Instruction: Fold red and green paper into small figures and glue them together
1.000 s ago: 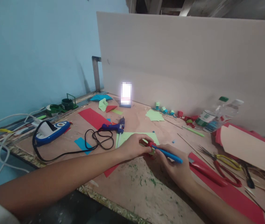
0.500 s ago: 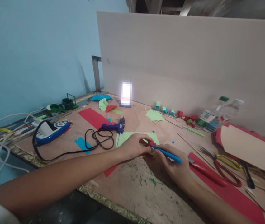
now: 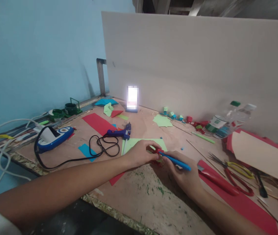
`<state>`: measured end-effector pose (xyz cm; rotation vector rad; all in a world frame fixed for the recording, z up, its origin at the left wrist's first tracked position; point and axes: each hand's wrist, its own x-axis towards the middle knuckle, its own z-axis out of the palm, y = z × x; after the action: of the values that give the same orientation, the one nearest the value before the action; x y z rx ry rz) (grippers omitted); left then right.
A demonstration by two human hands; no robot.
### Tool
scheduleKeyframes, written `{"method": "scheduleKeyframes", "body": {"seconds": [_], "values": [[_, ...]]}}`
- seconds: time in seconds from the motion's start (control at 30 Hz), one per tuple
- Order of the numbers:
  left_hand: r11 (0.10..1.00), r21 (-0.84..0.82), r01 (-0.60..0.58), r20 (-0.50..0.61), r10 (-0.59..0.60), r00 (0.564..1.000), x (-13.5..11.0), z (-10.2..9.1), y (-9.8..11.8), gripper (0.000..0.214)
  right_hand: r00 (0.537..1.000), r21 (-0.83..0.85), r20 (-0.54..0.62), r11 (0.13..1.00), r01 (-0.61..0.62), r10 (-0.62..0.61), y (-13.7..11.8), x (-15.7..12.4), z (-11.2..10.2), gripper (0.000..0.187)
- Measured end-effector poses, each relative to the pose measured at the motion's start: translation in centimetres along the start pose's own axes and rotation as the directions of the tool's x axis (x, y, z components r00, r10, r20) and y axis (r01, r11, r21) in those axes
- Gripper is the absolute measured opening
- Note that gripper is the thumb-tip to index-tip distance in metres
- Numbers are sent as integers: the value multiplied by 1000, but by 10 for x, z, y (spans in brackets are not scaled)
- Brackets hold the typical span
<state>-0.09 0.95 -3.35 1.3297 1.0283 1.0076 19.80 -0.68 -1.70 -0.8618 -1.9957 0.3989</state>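
Note:
My left hand (image 3: 140,152) pinches a small red paper piece (image 3: 157,152) against the worn wooden table (image 3: 141,192). My right hand (image 3: 183,174) grips a blue pen-like tool (image 3: 175,160), its tip touching the red piece. A light green paper sheet (image 3: 139,143) lies just behind my left hand. What the fingers cover of the red piece is hidden.
A blue glue gun (image 3: 119,133) with a black cord lies left of my hands. Red-and-yellow scissors (image 3: 237,176), a red paper strip (image 3: 241,202) and wooden sticks lie at the right. Two bottles (image 3: 223,124), a lit phone (image 3: 132,98), tape rolls (image 3: 57,114) and paper scraps line the back.

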Motion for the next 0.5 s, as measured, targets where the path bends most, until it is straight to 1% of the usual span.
{"method": "scheduleKeyframes", "body": {"seconds": [0.23,0.5], "values": [[1000,0,10,0,-10,1000,0,0,0,34,1000,-2,-13,1000,8,-8,1,-1,0,10],[999,33,-7,-9,7,1000,0,-1,2,33,1000,7,4,1000,6,-6,2,-1,1,10]]}}
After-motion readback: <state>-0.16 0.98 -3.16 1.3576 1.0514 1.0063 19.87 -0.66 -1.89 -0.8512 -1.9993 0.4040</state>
